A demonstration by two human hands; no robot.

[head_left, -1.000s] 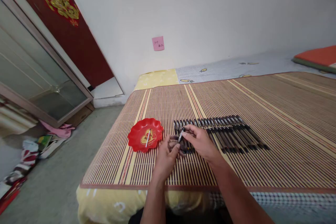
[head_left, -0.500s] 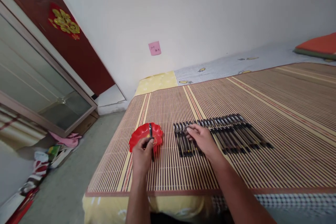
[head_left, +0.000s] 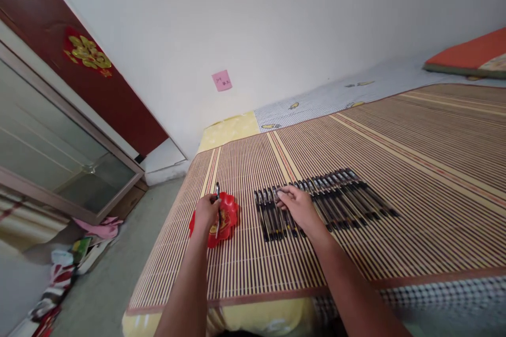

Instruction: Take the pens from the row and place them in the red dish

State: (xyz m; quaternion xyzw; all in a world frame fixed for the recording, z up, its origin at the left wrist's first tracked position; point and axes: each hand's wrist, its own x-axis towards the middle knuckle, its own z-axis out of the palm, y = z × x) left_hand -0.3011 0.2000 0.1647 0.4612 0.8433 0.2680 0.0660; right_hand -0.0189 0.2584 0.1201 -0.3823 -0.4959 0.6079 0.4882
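My left hand [head_left: 207, 212] is closed in a pinch around a slim black pen [head_left: 217, 189]. It holds the pen over the red scalloped plate [head_left: 229, 221], which has a gold design in its middle. To the right of the plate, a row of several black pens [head_left: 332, 200] lies side by side on the striped mat. My right hand [head_left: 297, 204] is over the left part of that row and hides some of the pens. Its thumb and fingers are pinched together near the pens' upper ends; a small dark bit shows at the fingertips, too unclear to name.
The striped bamboo mat [head_left: 253, 274] covers the bed, with yellow and checked bedding at its edges. A pink note [head_left: 222, 80] is on the white wall. An orange folded item [head_left: 466, 52] lies at far right. Clothes and other items [head_left: 59, 274] lie on the floor at left.
My left hand has shifted slightly left and up with the pen, whose lower end now shows over the plate. My right hand stays over the row. The camera view has turned a little.
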